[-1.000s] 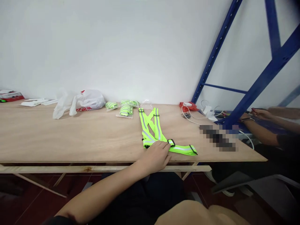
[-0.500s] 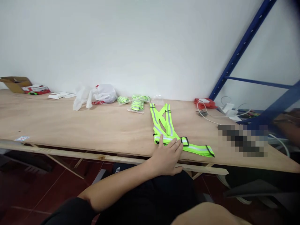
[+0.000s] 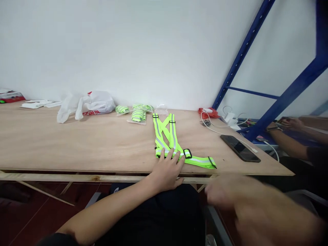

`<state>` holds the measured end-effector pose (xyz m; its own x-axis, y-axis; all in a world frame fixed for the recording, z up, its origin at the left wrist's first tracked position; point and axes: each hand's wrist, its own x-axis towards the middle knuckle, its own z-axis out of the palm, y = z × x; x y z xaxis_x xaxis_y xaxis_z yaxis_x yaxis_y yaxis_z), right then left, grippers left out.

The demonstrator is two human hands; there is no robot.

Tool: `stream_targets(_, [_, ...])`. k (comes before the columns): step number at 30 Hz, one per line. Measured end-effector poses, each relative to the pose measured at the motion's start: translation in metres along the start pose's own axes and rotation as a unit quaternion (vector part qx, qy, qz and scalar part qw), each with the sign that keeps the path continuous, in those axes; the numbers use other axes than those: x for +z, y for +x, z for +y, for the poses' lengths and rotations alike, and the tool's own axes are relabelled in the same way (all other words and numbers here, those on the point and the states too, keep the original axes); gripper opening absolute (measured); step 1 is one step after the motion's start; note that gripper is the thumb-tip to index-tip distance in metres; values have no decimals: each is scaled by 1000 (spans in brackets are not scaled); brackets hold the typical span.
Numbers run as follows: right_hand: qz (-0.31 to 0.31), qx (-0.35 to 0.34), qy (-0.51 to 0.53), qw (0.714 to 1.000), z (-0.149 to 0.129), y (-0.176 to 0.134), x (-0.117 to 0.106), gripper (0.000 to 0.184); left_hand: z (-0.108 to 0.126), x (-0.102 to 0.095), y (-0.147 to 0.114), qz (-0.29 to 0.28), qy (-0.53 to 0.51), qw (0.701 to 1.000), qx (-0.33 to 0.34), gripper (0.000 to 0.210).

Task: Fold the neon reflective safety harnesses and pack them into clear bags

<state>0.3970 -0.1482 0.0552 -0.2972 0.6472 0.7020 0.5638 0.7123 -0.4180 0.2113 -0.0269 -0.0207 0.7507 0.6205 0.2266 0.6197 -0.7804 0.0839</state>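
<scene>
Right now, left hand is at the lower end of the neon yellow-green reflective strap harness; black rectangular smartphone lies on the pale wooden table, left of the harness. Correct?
Wrong side: the head view shows the black rectangular smartphone on the pale wooden table, right of the neon yellow-green reflective strap harness. The left hand is at the harness's lower end.

No txt legible for sure: red chars [image 3: 91,112] on white plastic bag [image 3: 104,100] creased, & sm. white logo [image 3: 116,190] on dark clothing [image 3: 159,215] too tiny.
</scene>
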Motion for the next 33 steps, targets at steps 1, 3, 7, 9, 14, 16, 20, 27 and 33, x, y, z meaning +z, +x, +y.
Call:
stream_targets(1, [58,21,-31,998,12,11,-2,21,-2,-1,-2,0,-1,1000,0,72])
stream_targets(3, [53,71,-88,992,44,23,-6,30,-5,-2,-7,-2,-1,1000,0,71])
stream_targets(7, [-121,226,-121,959,110,16,-10,59,-9,-4,-17,0,10,1000,-7,67])
stream_targets(9, [-176,249,-93,948,127,8,-9,52,-9,-5,-19,5,14,1000,-10,63])
stream_targets(14, [-180,279,-57,942,125,7,-7,38,-5,-5,-22,30,40,998,-49,61])
stream_targets(16, [-170,291,-36,941,120,11,-8,42,-4,-4,-25,40,52,996,-65,64])
stream_targets(20, [-133,304,-10,943,117,14,-11,49,-4,-3,-28,48,60,995,-67,62])
stream_targets(27, [-106,301,7,948,115,18,-16,51,-5,-5,-31,49,52,995,-66,58])
stream_targets(33, [-36,226,60,972,99,56,1,51,-5,-4,-33,64,45,994,-79,55])
